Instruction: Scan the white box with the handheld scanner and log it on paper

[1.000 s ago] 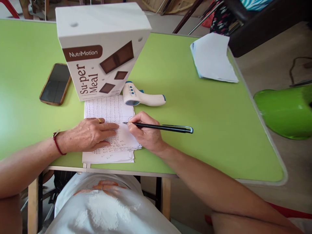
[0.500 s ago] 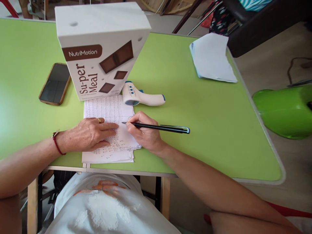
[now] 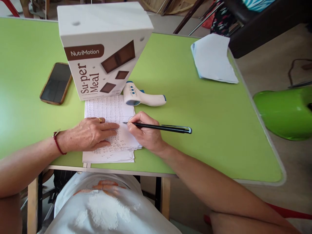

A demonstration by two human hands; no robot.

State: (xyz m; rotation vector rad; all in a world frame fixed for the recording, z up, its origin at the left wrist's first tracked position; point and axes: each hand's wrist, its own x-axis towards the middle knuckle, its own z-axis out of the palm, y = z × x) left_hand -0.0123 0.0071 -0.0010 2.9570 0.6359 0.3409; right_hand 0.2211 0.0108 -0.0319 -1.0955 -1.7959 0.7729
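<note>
My right hand [image 3: 146, 131] grips a black pen [image 3: 168, 128], its tip at the written sheet near the middle. Handwriting in dense rows covers much of the paper [image 3: 107, 109], which lies as a small stack close to the table's near edge. Flat on the sheet rests my left hand [image 3: 94, 134], fingers stretched toward the pen tip. Just beyond the paper, a white and blue infrared thermometer [image 3: 146, 98] lies on its side, touching or very near the paper's top right corner. A tall white NutriMotion box [image 3: 104, 39] stands upright behind the sheets.
Left of the box lies a phone [image 3: 56, 83] in a brown case. Another pile of white paper [image 3: 214, 58] is at the far right corner of the green table [image 3: 207, 130]. Beyond the right edge sits a green plastic stool or bin [image 3: 282, 113].
The view has shifted very slightly, so everything appears a little further right. Both hands keep nearly the same pose, and the pen tip stays at about the same spot on the paper.
</note>
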